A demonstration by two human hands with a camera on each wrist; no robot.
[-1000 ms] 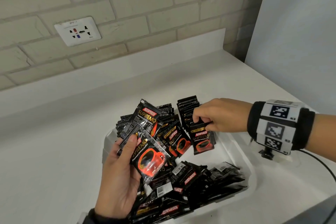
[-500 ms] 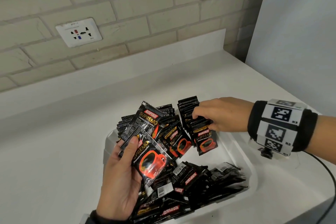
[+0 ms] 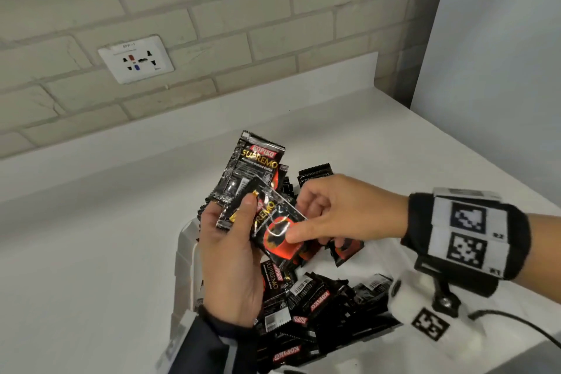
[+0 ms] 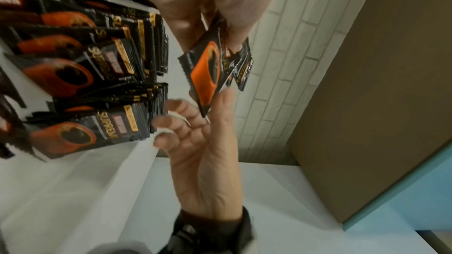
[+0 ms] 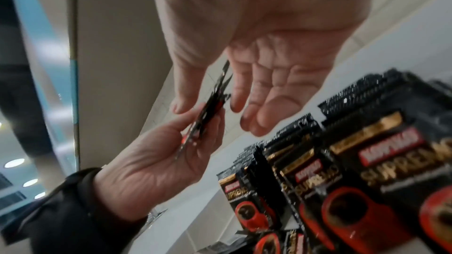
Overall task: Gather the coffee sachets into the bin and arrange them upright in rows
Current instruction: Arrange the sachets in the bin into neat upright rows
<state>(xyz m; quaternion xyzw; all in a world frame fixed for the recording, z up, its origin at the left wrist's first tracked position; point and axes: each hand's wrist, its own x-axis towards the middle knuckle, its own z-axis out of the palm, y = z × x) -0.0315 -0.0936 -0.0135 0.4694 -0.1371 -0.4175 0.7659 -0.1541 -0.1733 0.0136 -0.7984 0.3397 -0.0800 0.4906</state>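
Note:
A white bin (image 3: 185,255) on the counter holds black Kopiko coffee sachets. Upright rows (image 3: 314,173) stand at its far end, and a loose heap (image 3: 318,304) lies at the near end. My left hand (image 3: 233,252) holds two sachets above the bin, thumb on top: a back one (image 3: 252,167) and a front one (image 3: 273,231). My right hand (image 3: 334,215) pinches the front sachet between thumb and fingers. In the right wrist view the held sachets (image 5: 208,115) appear edge-on between both hands, beside the rows (image 5: 342,161). The left wrist view shows the front sachet (image 4: 205,72) under my right fingers.
The white counter (image 3: 91,252) runs left of the bin to a low backsplash and a brick wall with a socket plate (image 3: 135,59). A grey panel (image 3: 501,70) bounds the right side. A black cable (image 3: 516,322) trails from my right wrist along the counter's front right edge.
My right hand left the upright row and came over to pinch the front sachet in my left hand. My left hand rose with its sachets.

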